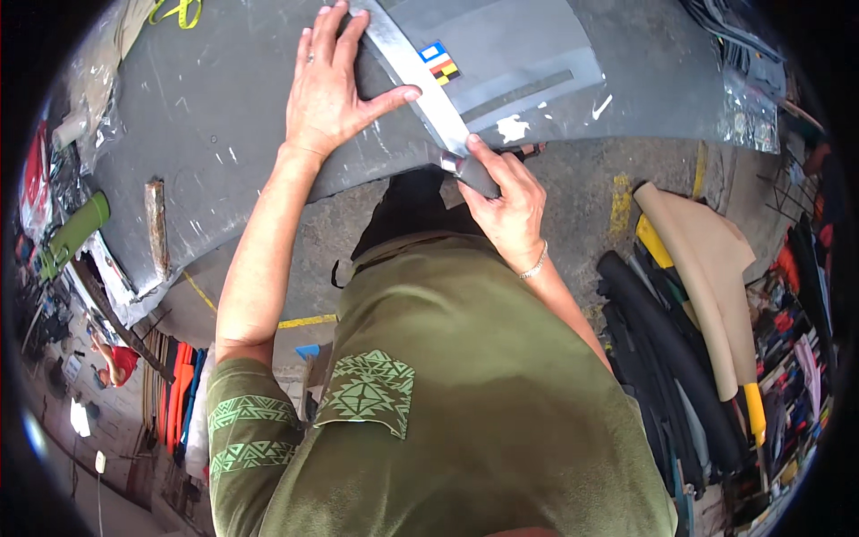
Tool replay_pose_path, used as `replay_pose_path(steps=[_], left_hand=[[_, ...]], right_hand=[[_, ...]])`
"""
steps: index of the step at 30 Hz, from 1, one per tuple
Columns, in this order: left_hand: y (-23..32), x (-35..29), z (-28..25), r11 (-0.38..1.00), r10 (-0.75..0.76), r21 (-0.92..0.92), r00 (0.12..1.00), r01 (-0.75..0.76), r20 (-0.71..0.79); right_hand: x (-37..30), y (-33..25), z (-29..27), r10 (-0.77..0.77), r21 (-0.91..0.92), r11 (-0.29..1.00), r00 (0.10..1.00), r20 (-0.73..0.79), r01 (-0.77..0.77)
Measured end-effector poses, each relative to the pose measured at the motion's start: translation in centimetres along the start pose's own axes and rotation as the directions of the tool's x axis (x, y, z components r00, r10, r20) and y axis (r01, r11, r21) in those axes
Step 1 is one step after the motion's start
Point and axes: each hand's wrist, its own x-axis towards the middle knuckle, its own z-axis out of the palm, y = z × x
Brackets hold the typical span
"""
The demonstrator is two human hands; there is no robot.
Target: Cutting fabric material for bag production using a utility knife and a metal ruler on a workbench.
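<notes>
A metal straightedge [403, 63] lies slantwise along the left side of a grey sheet panel [528, 40] on the dark table [224, 116]. My left hand [331, 98] is spread flat, fingertips by the straightedge's far end and thumb resting on it. At the near end, by the table's front edge, my right hand [510, 197] grips a short dark-handled tool [479, 176]. A shiny part shows at its tip; its exact kind is partly hidden by my fingers. Beside the straightedge, a small multicoloured patch [438, 64] sits on the panel, with a dark strip [528, 94] to its right.
A yellow tape measure [179, 11] lies at the far left of the table. Clear plastic [752, 112] hangs at its right end, and a worn stick [157, 224] lies front left. Rolls of black [667, 340] and beige material [698, 277] stand to my right.
</notes>
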Motion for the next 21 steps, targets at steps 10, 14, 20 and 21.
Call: replay_pose_path(steps=[10, 14, 20, 21], left_hand=[[-1.3, -0.3, 1.8, 1.000, 0.005, 0.006, 0.987, -0.005, -0.159], [-1.2, -0.3, 1.8, 1.000, -0.017, -0.022, 0.991, 0.014, -0.135], [-1.4, -0.2, 2.0, 1.000, -0.013, 0.010, 0.990, 0.014, -0.139], [-1.4, -0.2, 2.0, 1.000, -0.015, 0.010, 0.990, 0.016, -0.140]], right_hand=[[0.0, -0.1, -0.1, 0.032, -0.033, 0.999, 0.999, 0.032, -0.031], [0.1, -0.1, -0.1, 0.023, -0.042, 0.999, 0.999, 0.040, -0.021], [0.2, -0.1, -0.1, 0.001, -0.029, 1.000, 1.000, 0.028, -0.001], [0.2, -0.1, -0.1, 0.002, -0.027, 1.000, 1.000, 0.027, -0.001]])
